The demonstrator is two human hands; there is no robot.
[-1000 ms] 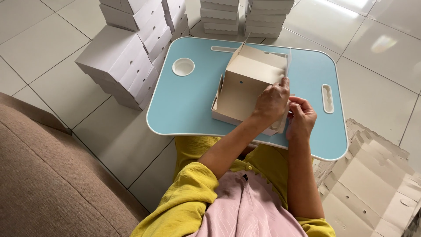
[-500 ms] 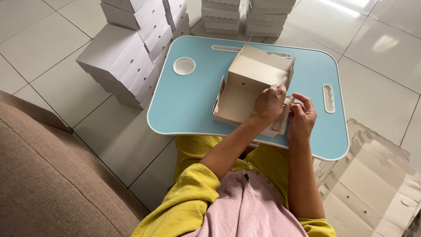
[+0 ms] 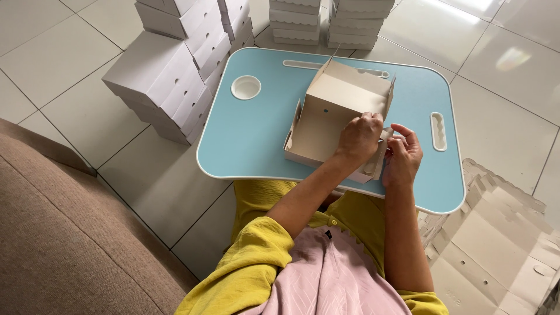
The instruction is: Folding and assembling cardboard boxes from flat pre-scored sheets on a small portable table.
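Note:
A half-folded cardboard box (image 3: 326, 119), beige inside and white outside, lies on a light blue lap table (image 3: 256, 137). My left hand (image 3: 357, 139) reaches across and presses on the box's near right corner, fingers curled over the wall. Beside it, my right hand (image 3: 402, 153) pinches the side flap at that same corner. The box's far lid stands upright and its left side flap is folded up. The corner itself is hidden under my hands.
Stacks of finished white boxes (image 3: 169, 76) stand on the tiled floor left of the table and behind the table (image 3: 326, 20). A pile of flat unfolded cardboard blanks (image 3: 496, 245) lies at the right. A brown sofa (image 3: 64, 233) fills the lower left.
The box has been set flatter on the table. Both hands have shifted slightly lower and keep working the right corner flap.

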